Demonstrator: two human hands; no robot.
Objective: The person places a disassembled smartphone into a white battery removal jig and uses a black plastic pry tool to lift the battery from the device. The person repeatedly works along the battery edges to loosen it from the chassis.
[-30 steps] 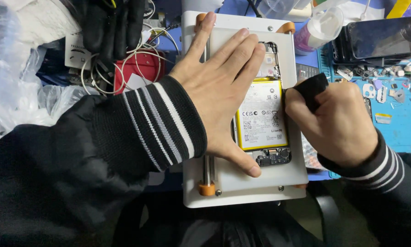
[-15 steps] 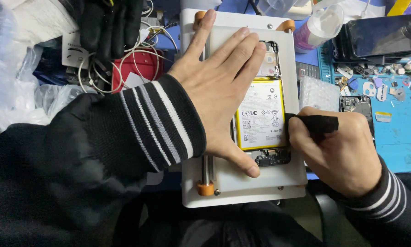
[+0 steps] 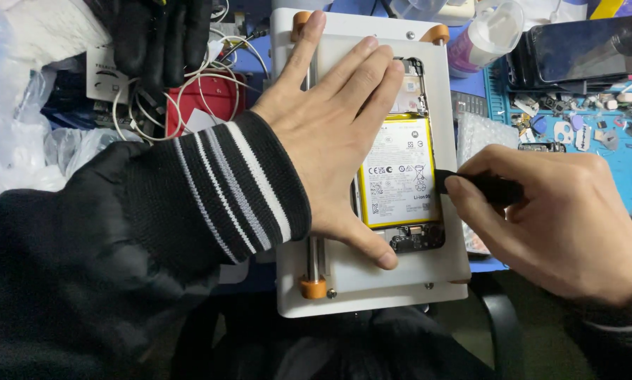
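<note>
An opened phone [image 3: 409, 158] with a white and yellow battery [image 3: 400, 176] lies on a white clamp plate [image 3: 386, 278] with orange stops. My left hand [image 3: 330, 134] lies flat on the phone's left half, fingers spread, thumb near its lower circuit board. My right hand [image 3: 562, 225] grips a black tool [image 3: 481, 186] whose tip meets the battery's right edge.
Black gloves [image 3: 157, 35], white cables [image 3: 189, 84] and a red box [image 3: 210, 98] sit at the upper left. Clear plastic bags [image 3: 13, 134] lie far left. A blue mat [image 3: 611, 162] with small parts, dark phones [image 3: 583, 49] and a pink-labelled bottle [image 3: 481, 39] lie at the right.
My right hand has slid down and to the right, turning so the black tool now points left at the battery's edge. My left hand stays pressed on the phone.
</note>
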